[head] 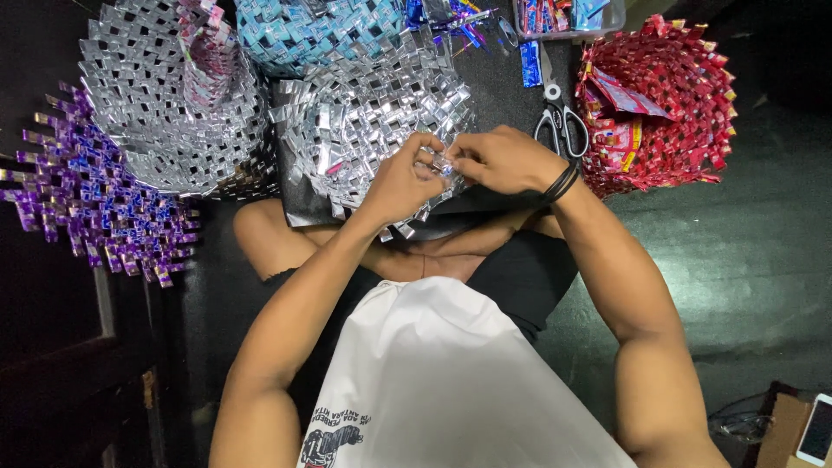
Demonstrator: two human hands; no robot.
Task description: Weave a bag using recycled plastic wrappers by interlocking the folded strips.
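Note:
A silver woven piece [373, 113] made of folded foil strips lies on my lap in the middle of the head view. My left hand [403, 178] pinches its near edge with curled fingers. Right beside it, my right hand [503, 160] pinches the same edge, fingertips touching a small folded strip between both hands. Black bands sit on my right wrist [562, 184].
Woven foil baskets surround me: silver [165, 95] at left, purple [95, 199] at far left, blue [303, 30] at top, red [659, 104] at right. Scissors [559, 121] lie beside the red basket. A clear box of wrappers [568, 17] sits at top. A phone [816, 431] lies at bottom right.

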